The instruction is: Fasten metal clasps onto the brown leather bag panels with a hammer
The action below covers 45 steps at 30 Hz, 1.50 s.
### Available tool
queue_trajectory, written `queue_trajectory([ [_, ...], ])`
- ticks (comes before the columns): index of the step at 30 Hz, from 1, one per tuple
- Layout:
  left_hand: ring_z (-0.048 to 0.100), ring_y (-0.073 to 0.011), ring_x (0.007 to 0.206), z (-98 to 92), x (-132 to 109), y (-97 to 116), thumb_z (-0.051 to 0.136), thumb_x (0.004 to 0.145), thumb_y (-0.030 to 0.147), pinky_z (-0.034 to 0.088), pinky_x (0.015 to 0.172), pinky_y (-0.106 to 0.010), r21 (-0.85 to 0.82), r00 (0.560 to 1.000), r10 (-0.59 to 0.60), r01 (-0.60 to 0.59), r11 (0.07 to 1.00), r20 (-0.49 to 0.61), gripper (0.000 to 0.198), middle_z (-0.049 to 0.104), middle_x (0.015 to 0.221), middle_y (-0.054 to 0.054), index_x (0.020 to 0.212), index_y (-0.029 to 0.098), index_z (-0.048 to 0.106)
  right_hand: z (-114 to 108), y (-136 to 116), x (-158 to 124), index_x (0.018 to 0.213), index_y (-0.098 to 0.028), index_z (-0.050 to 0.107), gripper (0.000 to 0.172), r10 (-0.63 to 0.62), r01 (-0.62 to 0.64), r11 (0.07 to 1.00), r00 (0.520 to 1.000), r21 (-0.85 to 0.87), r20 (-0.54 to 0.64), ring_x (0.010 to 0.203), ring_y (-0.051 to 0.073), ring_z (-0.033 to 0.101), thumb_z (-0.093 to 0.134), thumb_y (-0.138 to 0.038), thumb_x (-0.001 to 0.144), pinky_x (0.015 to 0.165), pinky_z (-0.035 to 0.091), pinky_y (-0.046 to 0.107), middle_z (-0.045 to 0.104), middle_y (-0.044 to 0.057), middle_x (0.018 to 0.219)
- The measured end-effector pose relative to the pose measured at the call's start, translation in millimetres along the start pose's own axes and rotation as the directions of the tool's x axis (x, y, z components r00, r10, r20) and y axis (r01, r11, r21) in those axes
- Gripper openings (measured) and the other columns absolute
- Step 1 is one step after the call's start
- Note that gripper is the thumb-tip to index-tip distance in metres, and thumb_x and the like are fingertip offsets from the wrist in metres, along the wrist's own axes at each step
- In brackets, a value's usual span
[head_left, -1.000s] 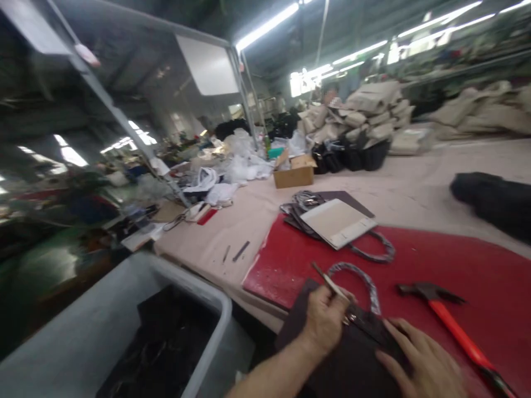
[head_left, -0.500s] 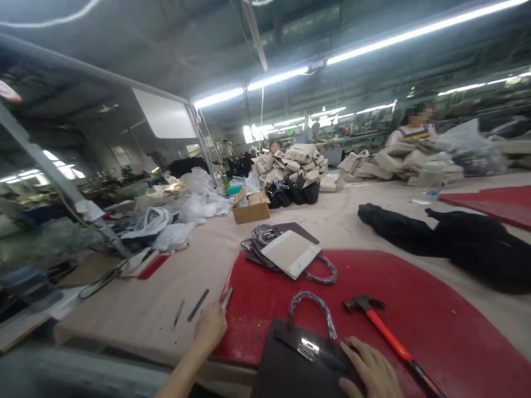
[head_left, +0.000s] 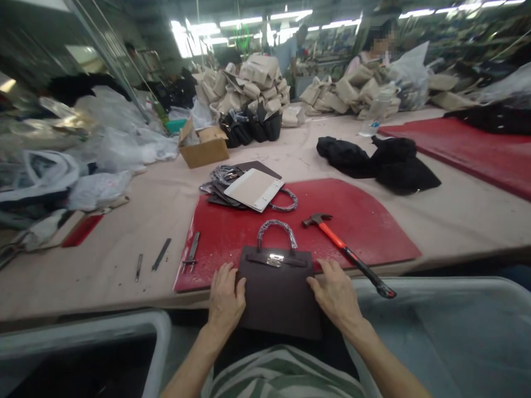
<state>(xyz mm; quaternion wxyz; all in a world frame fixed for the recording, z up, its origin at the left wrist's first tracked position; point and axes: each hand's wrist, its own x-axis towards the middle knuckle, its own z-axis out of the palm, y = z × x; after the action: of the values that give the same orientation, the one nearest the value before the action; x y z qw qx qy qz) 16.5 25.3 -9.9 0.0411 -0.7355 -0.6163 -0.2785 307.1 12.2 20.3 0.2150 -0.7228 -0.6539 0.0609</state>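
A dark brown handbag with a wrapped handle and a metal clasp lies at the near edge of a red mat. My left hand grips its left side and my right hand grips its right side. A metal tool lies on the mat's left edge, apart from my left hand. A hammer with a red and black handle lies just right of the bag.
A stack of bag pieces with a beige board sits at the mat's far side. A cardboard box, black cloth, heaps of bags and grey bins surround the table. Other people work at the far end.
My left hand set the metal tool down at the mat's left edge and came back to the bag. The view swung right and down; both hands now hold the bag's sides.
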Motion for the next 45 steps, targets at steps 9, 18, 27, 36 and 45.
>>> queue_trajectory([
  [9, 0.058, -0.0294, 0.112, -11.9, -12.6, 12.9, 0.048, 0.097, 0.02, 0.042, 0.107, -0.053, -0.06, 1.0, 0.015, -0.016, 0.998, -0.017, 0.018, 0.064, 0.113, -0.014, 0.104, 0.014, 0.063, -7.2, -17.8, 9.7, 0.125, -0.013, 0.056, 0.04, 0.107, -0.109, 0.993, 0.993, 0.053, 0.043, 0.096, 0.026, 0.06, 0.063, -0.025, 0.087, 0.083, 0.045, 0.036, 0.064, 0.012, 0.107],
  [18, 0.056, -0.0245, 0.099, -17.0, 53.4, 35.1, 0.06, 0.091, 0.015, 0.048, 0.087, -0.038, -0.101, 0.935, 0.125, -0.096, 0.99, 0.333, 0.017, 0.064, 0.106, -0.007, 0.106, 0.019, 0.067, -8.7, -34.1, 44.4, 0.094, -0.018, 0.068, 0.009, -0.211, 0.234, 0.964, 0.962, -0.125, 0.174, 0.092, 0.025, 0.052, 0.064, -0.015, 0.086, 0.077, 0.034, 0.034, 0.062, 0.01, 0.098],
  [27, 0.054, -0.0201, 0.085, -8.9, 68.1, 29.3, 0.068, 0.081, 0.013, 0.042, 0.078, -0.031, -0.187, 0.944, -0.015, 0.08, 0.979, 0.329, 0.014, 0.06, 0.083, -0.002, 0.078, 0.019, 0.056, 15.1, -19.2, 53.2, 0.073, -0.02, 0.053, 0.015, -0.141, 0.141, 0.99, 0.99, 0.003, 0.02, 0.079, 0.02, 0.049, 0.061, -0.017, 0.085, 0.071, 0.029, 0.031, 0.057, 0.003, 0.079],
  [36, 0.062, -0.02, 0.08, 2.5, 57.1, 43.0, 0.063, 0.087, 0.018, 0.041, 0.071, -0.03, -0.125, 0.933, -0.317, 0.339, 0.932, 0.17, 0.009, 0.065, 0.088, -0.003, 0.096, 0.019, 0.06, 30.8, -25.8, 47.8, 0.088, -0.017, 0.058, 0.009, -0.058, 0.068, 0.996, 0.988, 0.064, -0.141, 0.085, 0.024, 0.048, 0.049, -0.018, 0.089, 0.076, 0.031, 0.036, 0.059, 0.008, 0.089],
  [45, 0.065, -0.0204, 0.083, 0.1, 68.6, 43.3, 0.064, 0.09, 0.029, 0.042, 0.072, -0.029, -0.044, 0.911, -0.332, 0.352, 0.935, 0.243, 0.01, 0.069, 0.088, -0.003, 0.092, 0.021, 0.068, 31.7, -21.0, 46.3, 0.104, -0.021, 0.067, 0.02, -0.16, 0.175, 0.972, 0.981, 0.155, -0.106, 0.107, 0.025, 0.05, 0.052, -0.021, 0.091, 0.09, 0.034, 0.039, 0.063, 0.007, 0.116],
])
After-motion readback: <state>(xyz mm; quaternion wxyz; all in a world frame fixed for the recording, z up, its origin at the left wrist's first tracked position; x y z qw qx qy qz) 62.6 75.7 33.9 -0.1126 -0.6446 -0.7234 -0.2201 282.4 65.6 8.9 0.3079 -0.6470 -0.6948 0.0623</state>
